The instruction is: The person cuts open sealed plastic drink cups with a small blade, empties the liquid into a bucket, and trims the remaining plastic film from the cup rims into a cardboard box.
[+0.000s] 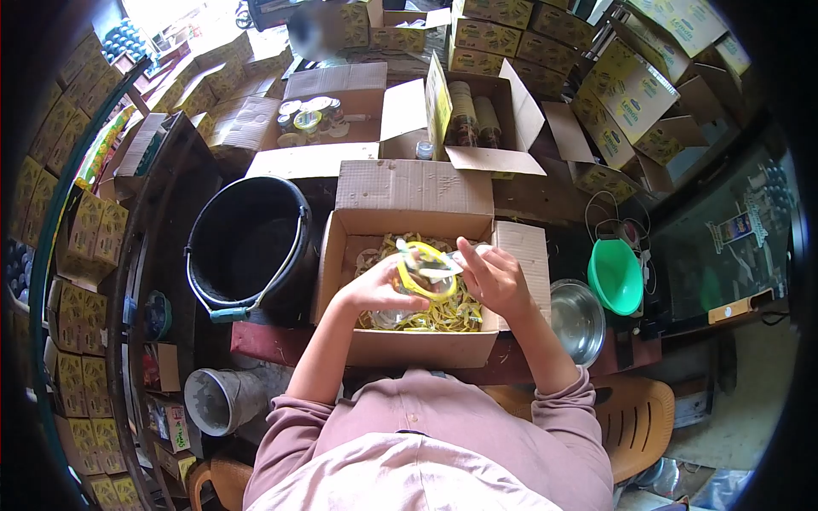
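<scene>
My left hand (375,285) is wrapped round a small clear container with a yellow band (436,295), tilted above an open cardboard box (417,349). My right hand (498,281) is closed at the container's right side, fingers bunched and touching near its rim. A thin white piece (439,273) shows across the container by the right fingertips; its kind is unclear, and the fingers partly cover it. Below both hands, the box holds a heap of crumpled yellow strips (460,317). A clear round piece (390,318) lies among them under the left hand.
A black bucket (194,255) stands left of the box. To the right are a steel bowl (578,328) and a green bowl (615,277). Behind, one carton (319,162) holds lidded jars (308,119), another (498,162) stacked cups (463,115). A grey bucket (198,400) lies lower left.
</scene>
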The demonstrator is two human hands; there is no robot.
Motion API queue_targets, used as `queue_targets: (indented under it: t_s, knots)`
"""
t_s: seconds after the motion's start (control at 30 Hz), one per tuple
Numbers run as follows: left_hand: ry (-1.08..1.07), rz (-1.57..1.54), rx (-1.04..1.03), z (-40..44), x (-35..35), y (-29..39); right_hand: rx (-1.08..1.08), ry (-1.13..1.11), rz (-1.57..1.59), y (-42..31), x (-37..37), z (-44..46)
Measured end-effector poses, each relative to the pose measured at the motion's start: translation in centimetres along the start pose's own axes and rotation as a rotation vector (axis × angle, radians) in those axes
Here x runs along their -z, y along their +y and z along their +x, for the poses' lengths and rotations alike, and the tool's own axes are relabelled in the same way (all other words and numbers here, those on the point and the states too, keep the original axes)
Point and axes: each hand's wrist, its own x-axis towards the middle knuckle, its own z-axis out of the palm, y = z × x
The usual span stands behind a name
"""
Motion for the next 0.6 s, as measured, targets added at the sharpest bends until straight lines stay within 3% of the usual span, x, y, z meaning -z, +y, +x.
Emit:
queue_targets:
  t_s: [0.03, 0.17, 0.27, 0.6]
  knots:
    - [-0.053, 0.078, 0.055, 0.2, 0.1, -0.2, 0.004, -0.009, 0.004, -0.1, 0.0, 0.0]
    - [-0.051, -0.151, 0.123, 0.2, 0.3, -0.5, 0.014, 0.008, 0.01, 0.1, -0.7, -0.3]
    - [-0.245, -0.228, 0.157, 0.9, 1.1, -2.2, 0.029, 0.021, 0.029, 0.0, -0.8, -0.2]
    - [-0.501, -0.65, 0.145, 1.6, 0.5, -2.7, 0.037, 0.09, 0.074, 0.3, -1.8, 0.1]
